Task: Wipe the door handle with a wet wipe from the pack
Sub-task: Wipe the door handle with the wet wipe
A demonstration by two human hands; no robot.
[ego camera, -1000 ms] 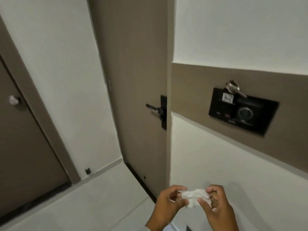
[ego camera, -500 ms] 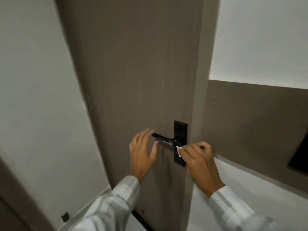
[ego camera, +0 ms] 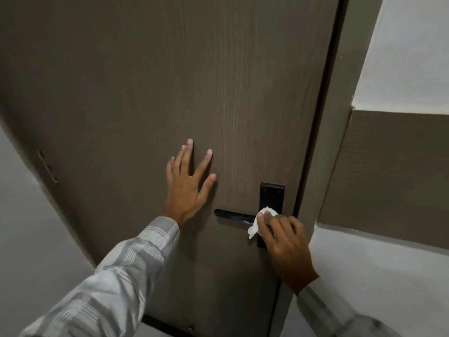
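A black lever door handle (ego camera: 233, 214) on a black backplate (ego camera: 271, 195) sits at the right edge of a brown wood-grain door (ego camera: 170, 93). My right hand (ego camera: 284, 242) holds a crumpled white wet wipe (ego camera: 257, 222) pressed against the handle where the lever meets the backplate. My left hand (ego camera: 189, 183) lies flat on the door just left of and above the lever, fingers spread, holding nothing. The wipe pack is not in view.
The door frame (ego camera: 335, 142) runs along the right of the door. A white wall with a brown band (ego camera: 393, 171) lies to the right. A hinge (ego camera: 47, 167) shows on the door's left edge, beside a pale wall (ego camera: 29, 239).
I have come much closer to the door. My left hand went from hovering by the lever to flat on the door. My right hand with the wipe stays at the lever's base.
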